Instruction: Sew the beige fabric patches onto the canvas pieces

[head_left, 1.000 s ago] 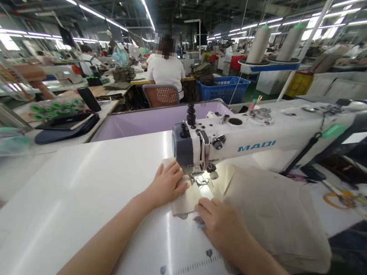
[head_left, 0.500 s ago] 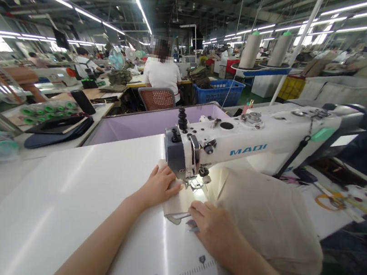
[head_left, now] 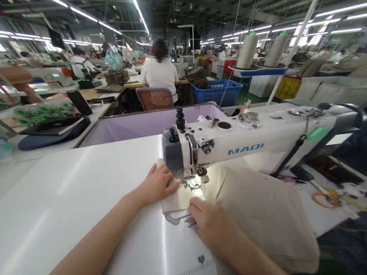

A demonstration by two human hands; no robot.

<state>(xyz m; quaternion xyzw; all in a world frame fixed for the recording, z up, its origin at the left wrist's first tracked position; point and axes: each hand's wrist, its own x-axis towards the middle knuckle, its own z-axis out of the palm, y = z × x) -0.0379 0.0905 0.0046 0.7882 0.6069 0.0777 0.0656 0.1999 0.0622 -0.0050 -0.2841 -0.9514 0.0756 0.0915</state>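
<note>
On the white worktop (head_left: 90, 206), beige fabric (head_left: 265, 214) is positioned at the presser foot (head_left: 194, 185) of the sewing machine (head_left: 255, 137), with its bulk laid out to the right. The left hand (head_left: 158, 183) is placed palm down on the fabric, left of the presser foot, with fingers slightly spread. The right hand (head_left: 210, 219) is set on the near side, fingers bent at the fabric; whether a pinch is applied cannot be told. Two thread cones (head_left: 247, 50) are supported behind the machine.
</note>
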